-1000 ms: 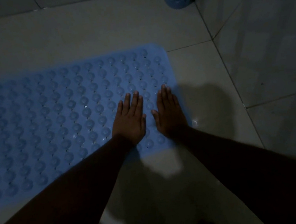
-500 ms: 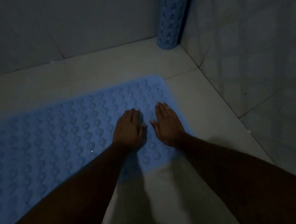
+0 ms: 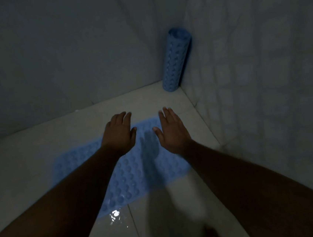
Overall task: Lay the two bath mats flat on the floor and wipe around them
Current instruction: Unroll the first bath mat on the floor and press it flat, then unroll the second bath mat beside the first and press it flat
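blue rubber mat (image 3: 138, 170) lies flat on the tiled floor (image 3: 39, 150), directly beneath both hands. left hand (image 3: 119, 133) and right hand (image 3: 172, 131) are spread open, palms down, gripping nothing; contact with the mat cannot be confirmed. second mat (image 3: 177, 58) stands rolled upright in the corner, ahead of the right hand, propped by both walls. judgement: unroll it next. wet floor near the wrists needs wiping.
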